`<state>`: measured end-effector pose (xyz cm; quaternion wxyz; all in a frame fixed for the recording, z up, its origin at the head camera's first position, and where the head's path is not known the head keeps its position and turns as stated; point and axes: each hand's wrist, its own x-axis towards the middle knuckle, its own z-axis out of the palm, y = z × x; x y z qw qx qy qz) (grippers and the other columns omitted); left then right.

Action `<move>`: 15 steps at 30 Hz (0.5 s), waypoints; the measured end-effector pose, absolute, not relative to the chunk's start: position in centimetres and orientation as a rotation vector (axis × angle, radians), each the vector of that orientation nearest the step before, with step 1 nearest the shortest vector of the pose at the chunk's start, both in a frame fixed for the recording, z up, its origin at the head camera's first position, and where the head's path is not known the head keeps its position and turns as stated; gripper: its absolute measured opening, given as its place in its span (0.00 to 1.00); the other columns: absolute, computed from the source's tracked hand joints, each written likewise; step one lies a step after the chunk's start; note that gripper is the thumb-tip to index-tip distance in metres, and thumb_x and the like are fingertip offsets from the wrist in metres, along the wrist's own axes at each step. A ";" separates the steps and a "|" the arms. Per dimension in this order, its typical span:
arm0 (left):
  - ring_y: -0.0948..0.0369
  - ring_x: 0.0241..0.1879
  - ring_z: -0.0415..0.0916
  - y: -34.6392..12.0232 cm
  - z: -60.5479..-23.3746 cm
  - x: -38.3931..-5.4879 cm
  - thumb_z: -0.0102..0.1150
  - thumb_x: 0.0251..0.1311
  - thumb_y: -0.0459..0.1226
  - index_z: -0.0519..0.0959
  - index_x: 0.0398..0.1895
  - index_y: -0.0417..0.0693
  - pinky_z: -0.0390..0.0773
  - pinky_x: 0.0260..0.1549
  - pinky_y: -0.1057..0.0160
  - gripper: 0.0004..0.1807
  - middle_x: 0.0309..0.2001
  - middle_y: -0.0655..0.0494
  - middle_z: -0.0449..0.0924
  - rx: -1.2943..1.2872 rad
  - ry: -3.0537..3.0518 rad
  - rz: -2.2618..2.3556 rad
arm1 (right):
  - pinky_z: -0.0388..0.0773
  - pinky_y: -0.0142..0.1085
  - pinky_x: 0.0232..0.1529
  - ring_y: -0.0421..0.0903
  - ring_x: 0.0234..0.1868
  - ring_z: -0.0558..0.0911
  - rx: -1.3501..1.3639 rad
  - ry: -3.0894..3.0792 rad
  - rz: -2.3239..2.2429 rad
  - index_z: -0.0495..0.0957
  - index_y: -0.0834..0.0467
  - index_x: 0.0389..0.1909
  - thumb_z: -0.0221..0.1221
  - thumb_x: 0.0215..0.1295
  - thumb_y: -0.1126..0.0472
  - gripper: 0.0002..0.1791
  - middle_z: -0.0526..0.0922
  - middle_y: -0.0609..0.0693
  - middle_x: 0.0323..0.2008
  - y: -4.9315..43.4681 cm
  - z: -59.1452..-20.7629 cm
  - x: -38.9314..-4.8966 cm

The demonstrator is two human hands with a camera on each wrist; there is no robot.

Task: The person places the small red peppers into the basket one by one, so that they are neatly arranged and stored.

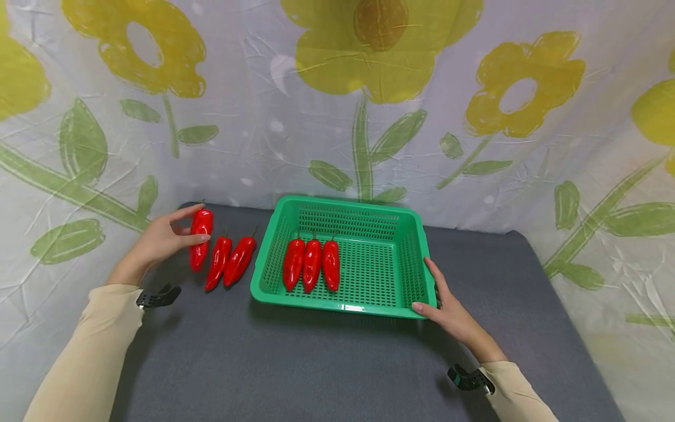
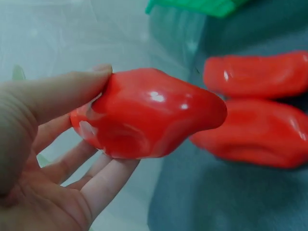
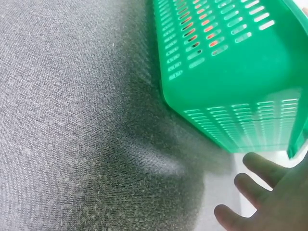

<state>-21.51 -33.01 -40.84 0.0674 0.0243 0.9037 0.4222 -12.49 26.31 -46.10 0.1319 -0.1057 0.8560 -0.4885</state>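
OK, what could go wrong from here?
The left hand pinches a glossy red chili pepper, which could slip. Two loose chili peppers lie close by and might get knocked. The right hand touches the green basket; a push could shift the three chili peppers inside.

The peppers [image 1: 240, 261] look glossy and smooth to me, the basket [image 1: 316, 303] shiny plastic, the table [image 1: 295, 363] matt, rough cloth.

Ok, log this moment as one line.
left hand: holds red pepper | right hand: touches green basket | inside: three peppers | table: two peppers left of basket
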 end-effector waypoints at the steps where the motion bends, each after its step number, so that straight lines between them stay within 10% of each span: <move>1: 0.48 0.57 0.79 -32.7 -40.6 -21.5 0.69 0.58 0.49 0.57 0.77 0.53 0.76 0.37 0.76 0.46 0.70 0.35 0.65 0.085 2.725 1.275 | 0.80 0.54 0.49 0.74 0.71 0.60 -0.309 2.484 -1.419 0.30 0.29 0.77 0.61 0.67 0.52 0.53 0.40 0.67 0.78 26.3 -46.1 -12.5; 4: 0.35 0.64 0.70 -31.9 -39.9 -21.4 0.67 0.60 0.47 0.56 0.77 0.52 0.74 0.37 0.79 0.45 0.73 0.35 0.60 0.121 2.718 1.307 | 0.80 0.53 0.49 0.74 0.71 0.60 -0.313 2.483 -1.424 0.30 0.30 0.77 0.61 0.67 0.52 0.54 0.40 0.67 0.78 26.4 -46.2 -12.5; 15: 0.36 0.63 0.71 -28.4 -37.6 -21.4 0.65 0.63 0.41 0.58 0.77 0.51 0.80 0.42 0.70 0.41 0.72 0.36 0.63 0.169 2.731 1.289 | 0.81 0.51 0.47 0.74 0.70 0.63 -0.306 2.475 -1.437 0.31 0.29 0.77 0.61 0.67 0.53 0.53 0.46 0.69 0.76 26.3 -46.2 -12.5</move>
